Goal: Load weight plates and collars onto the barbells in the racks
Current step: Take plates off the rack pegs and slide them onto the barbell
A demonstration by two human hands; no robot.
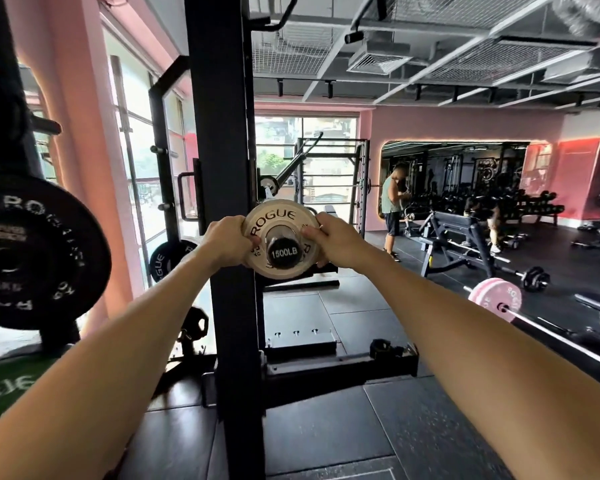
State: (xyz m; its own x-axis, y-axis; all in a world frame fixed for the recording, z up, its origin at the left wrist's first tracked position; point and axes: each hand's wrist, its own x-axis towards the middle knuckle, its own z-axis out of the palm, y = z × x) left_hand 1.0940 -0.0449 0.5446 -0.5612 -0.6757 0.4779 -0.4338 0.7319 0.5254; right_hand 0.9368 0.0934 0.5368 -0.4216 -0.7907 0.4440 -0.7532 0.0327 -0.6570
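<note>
A small white weight plate [278,216] marked ROGUE sits on the barbell sleeve, whose end cap [283,252] reads 1500LB and points at me. My left hand [227,240] grips the plate's left edge and my right hand [331,237] grips its right edge, thumbs on its face. The barbell's shaft runs away behind the plate and is hidden. A black collar [381,348] lies on the rack's base at the lower right.
The black rack upright [222,140] stands just left of the plate. Black ROGUE plates [39,251] hang on storage pegs at left, a green one [4,393] below. A pink-plated barbell [495,299], benches and a person [394,206] are at right.
</note>
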